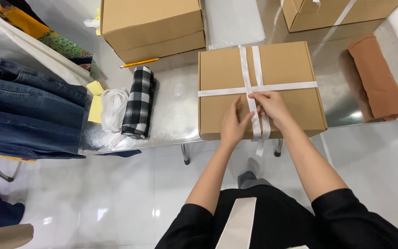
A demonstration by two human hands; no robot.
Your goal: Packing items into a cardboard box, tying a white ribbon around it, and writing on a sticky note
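Checked cloth roll (137,102), pencil (139,62), jeans (24,115).

Matt brown cardboard box (291,69) is crossed by smooth white ribbon (257,87) on a glossy, reflective metal bench (176,106), beside soft checked cloth (137,102).

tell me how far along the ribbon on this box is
Done: the cardboard box is closed, and white ribbon already crosses its lid both ways, meeting near the middle. In hand: the right hand pinches the ribbon strands near the crossing while the left hand rests on the lid beside them. Left: no knot or bow shows, and loose ends hang over the front edge.
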